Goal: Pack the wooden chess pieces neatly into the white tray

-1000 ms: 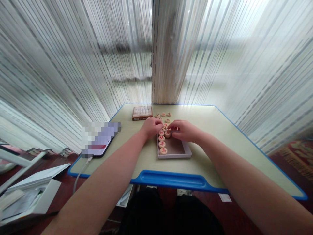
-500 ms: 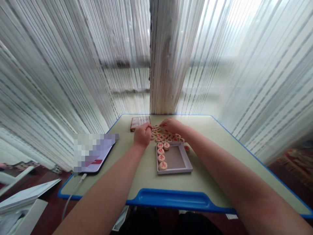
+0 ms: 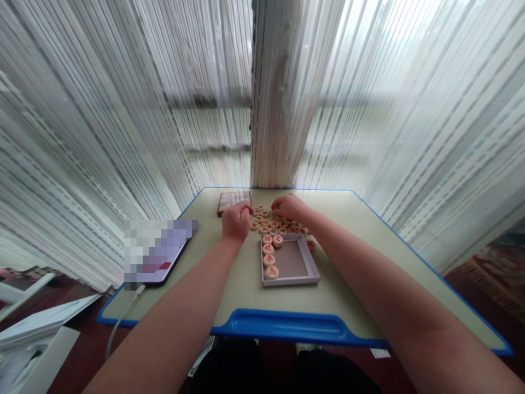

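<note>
Several round wooden Chinese chess pieces (image 3: 274, 224) lie in a loose pile at the middle of the table. My left hand (image 3: 238, 220) is closed at the left side of the pile, thumb against the fingers; whatever it holds is hidden. Above the right part of the pile, my right hand (image 3: 290, 208) has its fingers bent together and pointing left and down; I cannot make out what is in them. Nearer to me stands a shallow open box (image 3: 293, 261). Red-marked pieces (image 3: 268, 259) form a column along its left side, with another piece (image 3: 278, 241) beside the top one.
A flat box with a patterned top (image 3: 233, 200) lies behind my left hand. At the table's left edge is a tablet (image 3: 174, 254) with a white cable (image 3: 118, 328). A blue tray groove (image 3: 287, 325) runs along the front edge. Curtains (image 3: 213, 109) hang behind the table.
My right hand has shifted slightly right and its fingers now bend further down. My left hand stays closed in about the same place. The pieces in the box look unchanged; the view has tilted slightly.
</note>
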Demonstrator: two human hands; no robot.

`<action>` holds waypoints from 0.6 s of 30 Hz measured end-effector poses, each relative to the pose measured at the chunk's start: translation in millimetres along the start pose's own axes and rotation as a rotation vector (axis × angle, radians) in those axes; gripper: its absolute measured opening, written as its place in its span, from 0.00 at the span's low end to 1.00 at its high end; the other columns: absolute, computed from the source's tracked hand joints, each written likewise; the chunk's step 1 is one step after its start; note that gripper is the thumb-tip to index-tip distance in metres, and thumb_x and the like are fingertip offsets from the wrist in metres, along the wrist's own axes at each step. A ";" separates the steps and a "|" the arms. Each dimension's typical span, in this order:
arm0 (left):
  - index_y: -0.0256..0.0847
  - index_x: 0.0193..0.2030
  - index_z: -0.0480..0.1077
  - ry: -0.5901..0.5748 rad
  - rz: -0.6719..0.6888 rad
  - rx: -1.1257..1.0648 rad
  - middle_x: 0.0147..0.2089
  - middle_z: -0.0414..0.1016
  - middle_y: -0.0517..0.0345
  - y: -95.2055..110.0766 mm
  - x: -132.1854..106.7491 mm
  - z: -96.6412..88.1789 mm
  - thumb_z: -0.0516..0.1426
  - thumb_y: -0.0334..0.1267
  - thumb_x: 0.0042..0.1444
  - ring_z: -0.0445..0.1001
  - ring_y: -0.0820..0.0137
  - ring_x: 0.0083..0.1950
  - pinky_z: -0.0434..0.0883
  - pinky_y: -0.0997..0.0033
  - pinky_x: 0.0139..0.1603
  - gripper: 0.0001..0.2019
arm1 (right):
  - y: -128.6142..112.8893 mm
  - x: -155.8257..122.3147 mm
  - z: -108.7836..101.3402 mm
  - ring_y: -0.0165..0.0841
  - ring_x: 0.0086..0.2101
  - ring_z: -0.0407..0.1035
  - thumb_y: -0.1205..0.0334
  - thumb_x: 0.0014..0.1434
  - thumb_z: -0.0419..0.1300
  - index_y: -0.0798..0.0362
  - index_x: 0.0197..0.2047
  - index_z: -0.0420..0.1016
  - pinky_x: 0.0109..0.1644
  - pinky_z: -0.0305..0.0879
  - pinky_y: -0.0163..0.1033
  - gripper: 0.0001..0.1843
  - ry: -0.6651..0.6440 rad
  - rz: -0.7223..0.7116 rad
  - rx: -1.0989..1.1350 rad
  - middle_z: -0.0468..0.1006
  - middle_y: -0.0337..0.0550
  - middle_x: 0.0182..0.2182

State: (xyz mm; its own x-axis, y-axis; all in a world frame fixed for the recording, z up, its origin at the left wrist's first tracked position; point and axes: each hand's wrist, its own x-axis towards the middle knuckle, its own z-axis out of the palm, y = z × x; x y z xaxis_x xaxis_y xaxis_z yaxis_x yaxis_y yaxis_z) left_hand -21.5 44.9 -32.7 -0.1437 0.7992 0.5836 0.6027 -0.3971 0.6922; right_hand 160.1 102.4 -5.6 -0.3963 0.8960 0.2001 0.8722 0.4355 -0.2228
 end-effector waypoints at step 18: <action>0.39 0.18 0.70 -0.146 0.036 0.104 0.22 0.73 0.56 10.6 -3.2 0.6 0.48 0.35 0.47 0.71 0.69 0.30 0.64 0.72 0.33 0.13 | -38.4 -136.6 -26.5 0.28 0.29 0.67 0.73 0.44 0.59 0.53 0.30 0.77 0.36 0.62 0.34 0.10 -0.073 -0.295 0.172 0.76 0.39 0.29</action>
State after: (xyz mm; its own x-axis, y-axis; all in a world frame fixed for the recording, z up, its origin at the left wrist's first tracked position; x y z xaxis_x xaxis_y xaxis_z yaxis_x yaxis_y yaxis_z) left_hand -14.3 38.4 -27.6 -0.0103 0.8454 0.5341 0.6840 -0.3837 0.6204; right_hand 188.4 -39.0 0.9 -0.6491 0.7304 0.2128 0.6581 0.6794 -0.3246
